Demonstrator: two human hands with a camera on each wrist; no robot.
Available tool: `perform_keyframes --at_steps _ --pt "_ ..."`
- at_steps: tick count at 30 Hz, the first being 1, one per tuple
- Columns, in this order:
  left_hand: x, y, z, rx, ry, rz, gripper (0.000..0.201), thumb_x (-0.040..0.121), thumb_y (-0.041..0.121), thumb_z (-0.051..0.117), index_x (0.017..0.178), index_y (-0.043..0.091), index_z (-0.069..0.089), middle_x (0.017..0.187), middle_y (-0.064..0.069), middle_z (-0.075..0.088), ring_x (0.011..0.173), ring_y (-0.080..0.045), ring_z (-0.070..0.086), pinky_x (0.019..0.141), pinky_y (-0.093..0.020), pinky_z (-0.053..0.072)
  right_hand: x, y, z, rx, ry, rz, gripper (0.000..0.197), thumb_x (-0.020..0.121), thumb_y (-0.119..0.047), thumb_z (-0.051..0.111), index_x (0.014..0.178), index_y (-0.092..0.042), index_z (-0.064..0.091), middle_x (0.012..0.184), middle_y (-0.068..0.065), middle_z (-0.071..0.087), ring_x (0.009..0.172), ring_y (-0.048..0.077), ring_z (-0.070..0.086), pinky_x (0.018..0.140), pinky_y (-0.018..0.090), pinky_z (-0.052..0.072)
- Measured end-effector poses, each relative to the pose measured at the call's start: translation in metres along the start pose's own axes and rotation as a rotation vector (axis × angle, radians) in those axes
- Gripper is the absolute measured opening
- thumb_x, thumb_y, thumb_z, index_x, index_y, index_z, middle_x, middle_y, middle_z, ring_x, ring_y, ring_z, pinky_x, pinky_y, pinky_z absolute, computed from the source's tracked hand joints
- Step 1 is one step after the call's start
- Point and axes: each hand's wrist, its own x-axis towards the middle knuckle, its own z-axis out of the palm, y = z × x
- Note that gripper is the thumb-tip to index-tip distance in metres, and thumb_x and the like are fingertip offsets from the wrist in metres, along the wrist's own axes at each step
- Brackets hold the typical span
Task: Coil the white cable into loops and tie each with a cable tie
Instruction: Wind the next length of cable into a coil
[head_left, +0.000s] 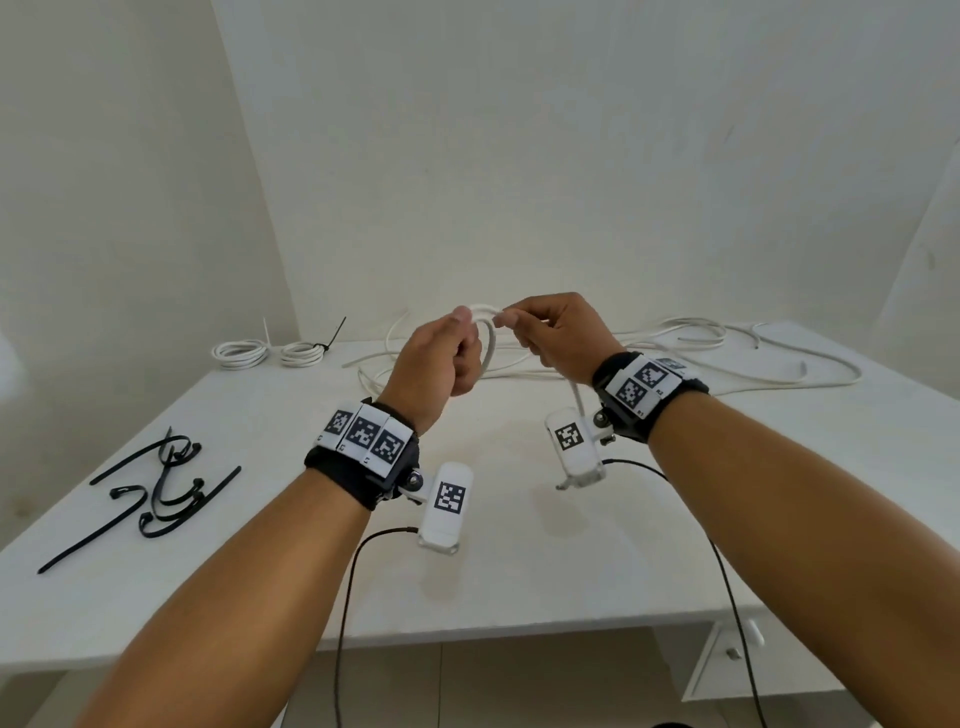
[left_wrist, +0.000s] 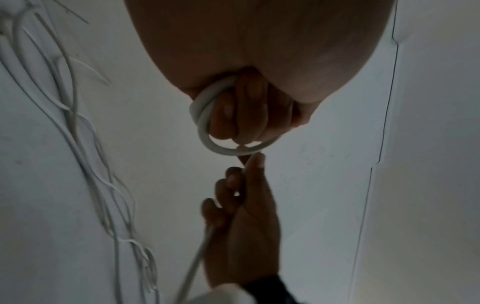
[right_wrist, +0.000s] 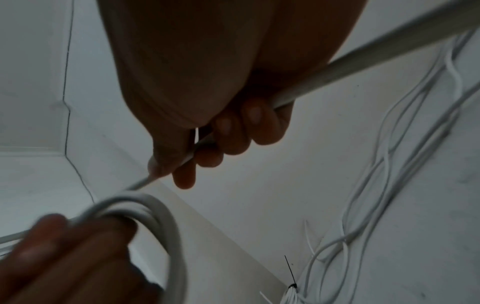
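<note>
Above the white table (head_left: 524, 577) I hold both hands close together. My left hand (head_left: 460, 338) curls round a small coil of white cable (head_left: 489, 340), whose loops wrap its fingers (left_wrist: 241, 107) in the left wrist view. My right hand (head_left: 514, 325) pinches the strand leading into the coil (left_wrist: 223, 150). In the right wrist view that strand (right_wrist: 337, 63) runs through my right hand's fingers (right_wrist: 233, 127) towards the coil (right_wrist: 161, 214). The cable's loose length (head_left: 685, 345) lies tangled on the table behind. Several black cable ties (head_left: 156, 488) lie at the left.
Two small tied coils sit at the back left: one (head_left: 240, 354) with a white tie, the other (head_left: 302, 354) with a black tie. White walls close behind the table. A drawer front (head_left: 737, 654) shows under the table's front right edge.
</note>
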Motion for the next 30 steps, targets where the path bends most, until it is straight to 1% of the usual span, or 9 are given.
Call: perform_keyframes --at_steps 3,7,11,15,19,22,24,27,30 --pt "0.005 0.015 0.006 -0.203 0.045 0.028 0.036 0.104 0.032 0.029 0.075 0.015 0.040 0.051 0.007 0.026 0.042 -0.008 0.019 0.042 -0.021 0.017 -0.007 0.004 0.013 0.020 -0.076 0.022 0.032 0.102 -0.036 0.053 0.073 -0.037 0.068 0.058 -0.004 0.047 0.049 0.011 0.039 0.046 0.025 0.038" --pt "0.016 0.031 0.005 -0.235 0.086 0.102 0.031 0.102 0.032 0.032 0.077 0.016 0.042 0.056 0.005 0.033 0.046 -0.012 0.027 0.054 -0.034 0.014 -0.020 -0.001 0.035 -0.105 -0.216 0.029 0.039 0.106 -0.035 0.041 0.076 -0.050 0.060 0.064 -0.001 0.049 0.046 0.006 0.039 0.047 0.021 0.039" --pt "0.025 0.026 -0.002 -0.024 0.214 0.146 0.028 0.101 0.029 0.035 0.076 0.016 0.038 0.060 0.005 0.036 0.049 -0.014 0.034 0.052 -0.030 0.027 -0.022 -0.004 0.052 -0.239 -0.274 0.027 0.028 0.106 -0.025 0.038 0.125 -0.024 0.059 0.069 -0.006 0.051 0.057 0.001 0.047 0.061 0.017 0.040" --pt "0.028 0.016 -0.004 0.058 0.311 0.114 0.029 0.106 0.022 0.033 0.077 0.016 0.035 0.063 0.004 0.035 0.051 -0.013 0.034 0.052 -0.022 0.032 -0.022 -0.011 0.053 -0.407 -0.373 0.051 0.026 0.105 -0.021 0.038 0.120 -0.011 0.057 0.087 -0.002 0.057 0.076 0.017 0.054 0.071 0.028 0.038" --pt "0.031 0.011 -0.008 0.165 0.347 0.083 0.024 0.106 0.021 0.035 0.083 0.015 0.038 0.068 0.002 0.035 0.056 -0.011 0.033 0.050 -0.017 0.033 -0.029 -0.018 0.056 -0.531 -0.473 0.041 0.036 0.104 -0.016 0.036 0.137 -0.011 0.049 0.110 0.011 0.062 0.084 0.019 0.052 0.078 0.029 0.040" --pt "0.031 -0.001 -0.009 0.325 0.301 0.031 0.020 0.105 0.023 0.037 0.088 0.014 0.040 0.070 0.002 0.038 0.059 -0.010 0.036 0.055 -0.022 0.037 -0.030 -0.021 0.057 -0.625 -0.556 0.031 0.037 0.104 -0.017 0.036 0.139 -0.010 0.047 0.124 0.016 0.062 0.097 0.027 0.059 0.085 0.033 0.045" --pt "0.028 -0.010 -0.008 0.498 0.220 -0.001 0.021 0.104 0.028 0.039 0.090 0.013 0.043 0.073 0.000 0.045 0.064 -0.014 0.042 0.064 -0.032 0.040 -0.030 -0.022 0.056 -0.687 -0.628 0.024 0.033 0.102 -0.015 0.037 0.132 -0.010 0.050 0.117 0.013 0.064 0.099 0.029 0.061 0.089 0.040 0.049" --pt "0.021 -0.011 -0.007 0.817 -0.046 -0.161 0.027 0.104 0.031 0.037 0.093 0.008 0.047 0.083 -0.005 0.052 0.074 -0.019 0.048 0.067 -0.033 0.039 -0.033 -0.024 0.049 -0.745 -0.696 0.006 0.033 0.098 -0.009 0.038 0.125 -0.011 0.056 0.105 0.002 0.061 0.088 0.024 0.056 0.080 0.031 0.042" --pt "0.011 -0.003 -0.012 0.883 -0.233 -0.315 0.027 0.102 0.034 0.041 0.080 0.018 0.047 0.077 0.002 0.049 0.074 -0.016 0.046 0.063 -0.026 0.034 -0.035 -0.027 0.038 -0.766 -0.676 -0.095 0.036 0.095 -0.011 0.045 0.128 -0.016 0.059 0.101 0.002 0.063 0.086 0.021 0.054 0.076 0.027 0.039"
